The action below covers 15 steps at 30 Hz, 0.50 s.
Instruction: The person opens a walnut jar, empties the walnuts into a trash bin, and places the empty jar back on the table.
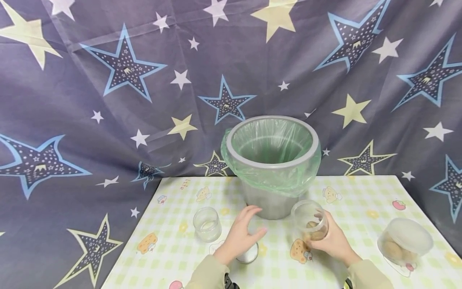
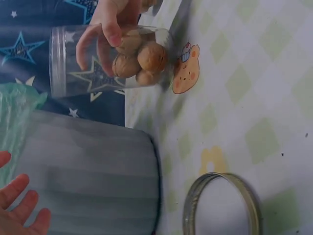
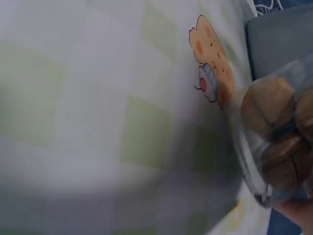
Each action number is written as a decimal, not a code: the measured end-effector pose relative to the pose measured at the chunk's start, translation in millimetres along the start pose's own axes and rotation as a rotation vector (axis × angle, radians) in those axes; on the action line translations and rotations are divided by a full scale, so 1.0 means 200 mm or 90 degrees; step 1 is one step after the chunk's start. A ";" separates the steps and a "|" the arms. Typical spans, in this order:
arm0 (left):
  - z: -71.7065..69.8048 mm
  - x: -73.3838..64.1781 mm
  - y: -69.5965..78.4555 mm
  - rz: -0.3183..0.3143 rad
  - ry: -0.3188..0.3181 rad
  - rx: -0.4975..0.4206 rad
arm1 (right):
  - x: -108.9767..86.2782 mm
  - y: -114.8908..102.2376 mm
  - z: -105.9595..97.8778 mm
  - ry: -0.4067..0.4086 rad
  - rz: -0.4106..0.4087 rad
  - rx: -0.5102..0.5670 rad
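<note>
My right hand [image 1: 333,242] grips a clear plastic jar [image 1: 298,214] from its right side, fingers and thumb around the wall. Several walnuts [image 2: 152,56] lie at the bottom of this uncapped jar, which stands upright close over the tablecloth. In the right wrist view the walnuts [image 3: 268,105] show through the jar wall. My left hand [image 1: 239,237] is in the air left of the jar, fingers spread and holding nothing. Below it on the cloth lies a round lid with a metal rim [image 1: 249,255], partly covered by that hand in the head view.
A grey bin [image 1: 268,202] with a green bag [image 1: 278,178] over its rim stands behind my hands. At left is an uncapped clear jar [image 1: 207,225]. A container with a whitish lid [image 1: 411,236] and brown round things inside stands at right. A starry curtain [image 1: 202,52] hangs behind.
</note>
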<state>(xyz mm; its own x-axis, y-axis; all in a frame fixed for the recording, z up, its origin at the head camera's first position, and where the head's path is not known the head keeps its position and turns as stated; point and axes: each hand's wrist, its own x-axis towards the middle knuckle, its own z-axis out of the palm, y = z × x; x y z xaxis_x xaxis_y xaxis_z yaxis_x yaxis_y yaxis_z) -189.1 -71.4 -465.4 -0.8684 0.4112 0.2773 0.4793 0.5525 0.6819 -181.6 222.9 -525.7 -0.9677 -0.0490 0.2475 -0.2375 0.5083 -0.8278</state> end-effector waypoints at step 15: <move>-0.02 0.04 0.12 0.097 -0.060 0.077 | -0.01 -0.11 -0.06 -0.021 -0.076 -0.123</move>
<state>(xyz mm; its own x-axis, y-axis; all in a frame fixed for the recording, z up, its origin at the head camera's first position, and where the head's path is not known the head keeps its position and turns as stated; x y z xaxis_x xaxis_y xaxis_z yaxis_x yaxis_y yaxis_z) -185.0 -57.8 -443.7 -0.7716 0.5597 0.3023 0.6209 0.5592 0.5493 -173.1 222.5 -500.7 -0.9368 -0.1453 0.3182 -0.3325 0.6526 -0.6809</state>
